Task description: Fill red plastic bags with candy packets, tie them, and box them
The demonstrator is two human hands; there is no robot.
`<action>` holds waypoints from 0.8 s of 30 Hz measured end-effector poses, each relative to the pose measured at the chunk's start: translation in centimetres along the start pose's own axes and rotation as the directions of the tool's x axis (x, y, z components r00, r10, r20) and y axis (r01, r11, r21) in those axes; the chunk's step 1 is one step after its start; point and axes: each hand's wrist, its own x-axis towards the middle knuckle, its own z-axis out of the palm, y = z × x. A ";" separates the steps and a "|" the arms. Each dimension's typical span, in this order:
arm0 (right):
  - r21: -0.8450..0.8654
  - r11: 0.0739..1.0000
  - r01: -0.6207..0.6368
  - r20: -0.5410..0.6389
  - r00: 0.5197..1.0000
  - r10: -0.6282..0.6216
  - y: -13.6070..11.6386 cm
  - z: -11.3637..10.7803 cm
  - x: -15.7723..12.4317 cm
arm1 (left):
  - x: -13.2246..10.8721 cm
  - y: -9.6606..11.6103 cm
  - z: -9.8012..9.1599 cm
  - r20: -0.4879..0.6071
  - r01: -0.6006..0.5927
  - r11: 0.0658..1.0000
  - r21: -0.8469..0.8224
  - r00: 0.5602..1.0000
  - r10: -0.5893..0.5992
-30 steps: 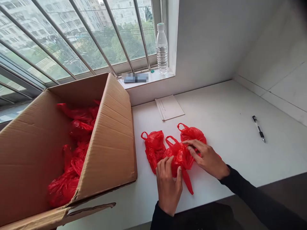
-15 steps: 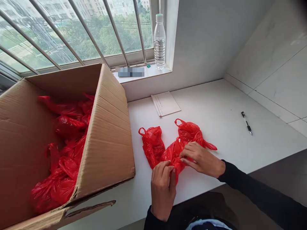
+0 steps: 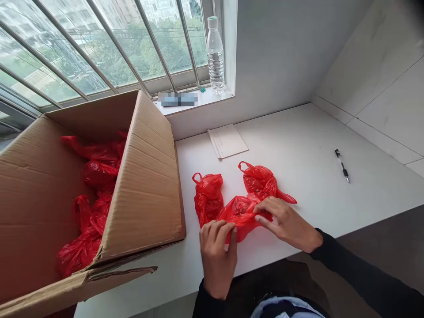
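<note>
A thin red plastic bag (image 3: pixel 243 216) is stretched between my two hands near the front of the white table. My left hand (image 3: pixel 217 251) pinches its left side with thumb and fingers. On the other side, my right hand (image 3: pixel 281 218) is closed on the bag's right edge. Something inside shows faintly through the film, but I cannot tell what. Just behind it on the left stands a red bag bundle (image 3: pixel 208 196) with a loop handle. A second red bundle (image 3: pixel 260 179) lies behind my right hand, its handle ends sticking out.
A tall cardboard box (image 3: pixel 145 176) with several red bags (image 3: pixel 99 172) inside stands at the left. A notebook (image 3: pixel 228 141) lies at the back of the white table (image 3: pixel 298 141). Farther right is a pen (image 3: pixel 342 166). A water bottle (image 3: pixel 216 59) stands on the windowsill.
My hands have moved apart, and the bunched red bag between them is now spread wider. The whole view has shifted slightly.
</note>
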 end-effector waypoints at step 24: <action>0.104 0.975 -0.194 -0.449 0.866 0.220 -3.0 -7.5 -6.9 | 0.7 4.2 -5.4 0.008 0.453 0.798 -0.398 0.871 -0.491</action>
